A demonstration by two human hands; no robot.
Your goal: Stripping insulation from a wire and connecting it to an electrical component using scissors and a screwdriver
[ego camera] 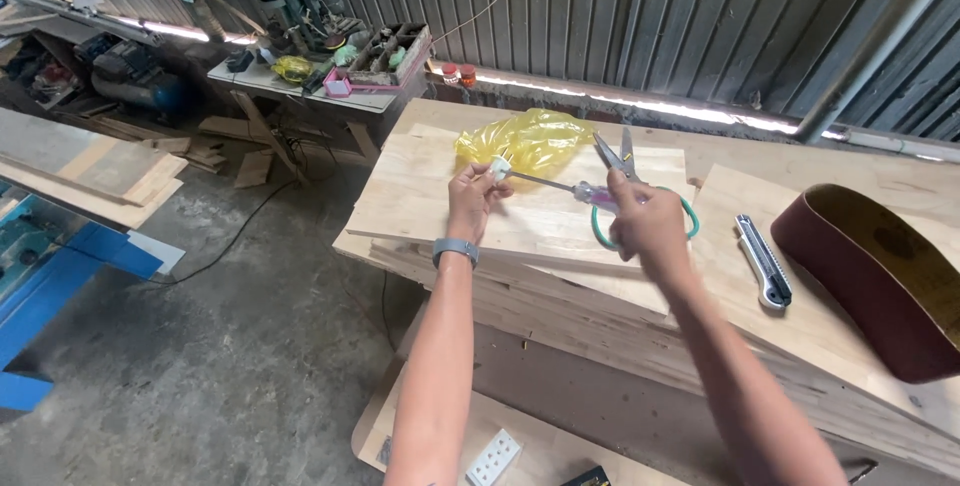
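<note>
My left hand [470, 198] pinches a small white plastic part [500, 168] above a stack of wooden boards [420, 196]. My right hand [645, 221] grips a screwdriver [560, 187] with a clear purple handle, its shaft pointing left into the white part. Green-handled scissors [620, 158] lie on the boards just behind my right hand, blades pointing away. A crumpled yellow plastic bag [530, 138] lies beyond the white part.
A utility knife [765, 261] lies on the boards to the right, beside a dark red sanding belt loop [880, 276]. A white socket plate [493, 456] sits on a lower board. A cluttered workbench [320, 81] stands at the back left; corrugated metal wall behind.
</note>
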